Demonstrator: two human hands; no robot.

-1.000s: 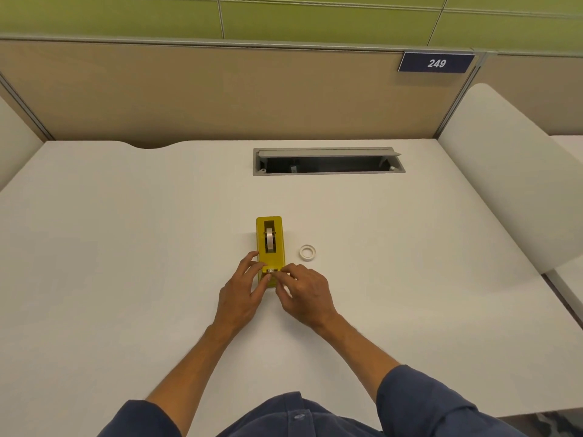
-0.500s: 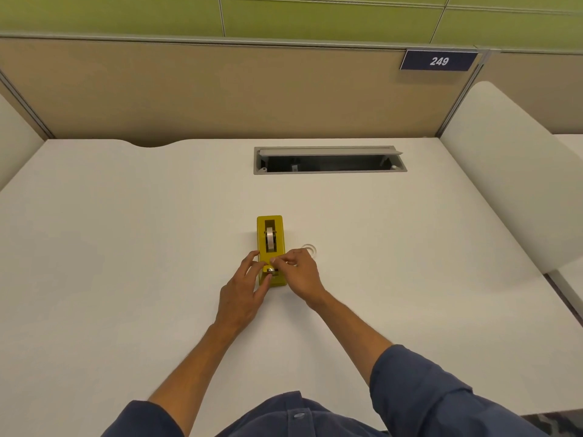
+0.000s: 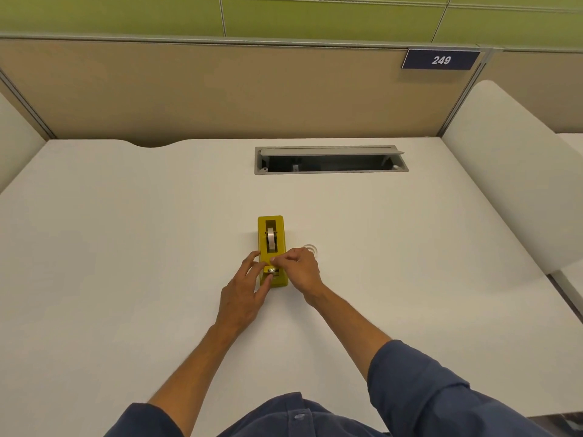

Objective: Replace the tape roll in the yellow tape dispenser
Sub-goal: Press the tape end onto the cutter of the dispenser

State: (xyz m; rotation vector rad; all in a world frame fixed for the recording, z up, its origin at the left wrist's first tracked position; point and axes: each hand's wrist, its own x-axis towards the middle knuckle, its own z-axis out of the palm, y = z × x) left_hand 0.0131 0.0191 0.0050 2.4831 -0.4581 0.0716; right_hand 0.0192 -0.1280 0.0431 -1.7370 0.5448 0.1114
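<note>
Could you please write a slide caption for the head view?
Left hand steadies the yellow tape dispenser while right hand pinches tape near its cutter.

Yellow tape dispenser [image 3: 271, 247] sits flat mid-desk, long side pointing away, with a clear tape roll [image 3: 271, 239] standing on edge in its slot. A second roll [image 3: 311, 248] lies just right of it.

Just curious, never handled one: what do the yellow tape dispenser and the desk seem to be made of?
The yellow tape dispenser looks like moulded plastic, judging by its even colour and soft sheen, though painted metal can't be ruled out. The desk looks like matte off-white laminate: flat, uniform, no grain or glare.
</note>
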